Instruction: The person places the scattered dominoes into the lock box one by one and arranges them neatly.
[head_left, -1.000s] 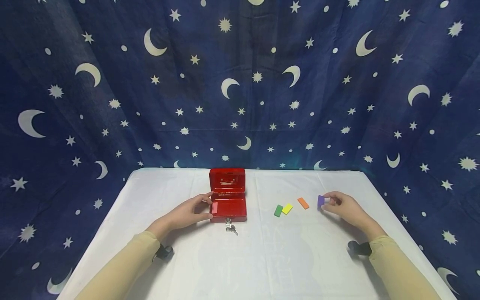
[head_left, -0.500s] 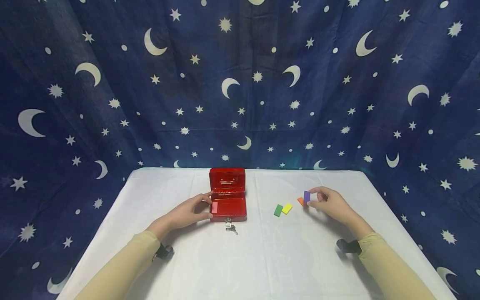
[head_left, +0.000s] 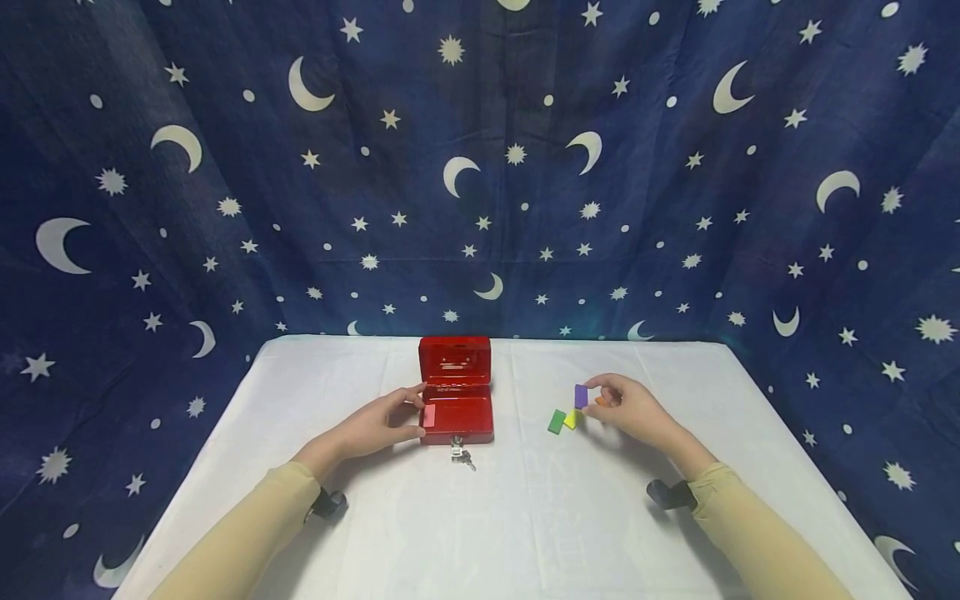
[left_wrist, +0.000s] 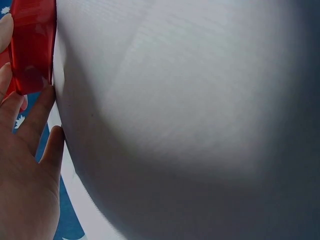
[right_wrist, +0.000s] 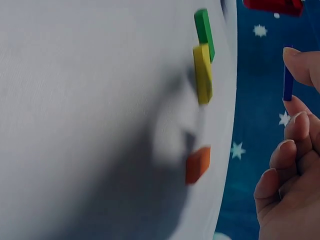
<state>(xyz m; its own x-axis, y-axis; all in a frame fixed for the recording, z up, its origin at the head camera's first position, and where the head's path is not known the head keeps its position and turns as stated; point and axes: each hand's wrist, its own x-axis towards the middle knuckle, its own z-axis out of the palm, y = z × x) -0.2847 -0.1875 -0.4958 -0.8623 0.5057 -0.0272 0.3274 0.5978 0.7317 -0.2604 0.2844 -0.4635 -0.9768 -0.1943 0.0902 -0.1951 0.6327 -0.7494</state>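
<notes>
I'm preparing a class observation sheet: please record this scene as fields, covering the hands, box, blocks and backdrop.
Left hand: touching the red box's left side
Right hand: pinching the purple block above the table
Lid: raised
In red box: pink piece
On table: green block, yellow block, orange block
Keys: at the red box's front
Backdrop: dark blue, moon-and-star pattern

"What's being worn over there?"
"A plain, pale-yellow left sleeve (head_left: 240, 533) toward the tabletop (head_left: 570, 517)'s left edge, a matching right sleeve (head_left: 765, 533) toward its right."
"Anything strapped on?"
"Black, blunt-ended left wrist camera (head_left: 328, 503); black right wrist camera (head_left: 670, 495)."
</notes>
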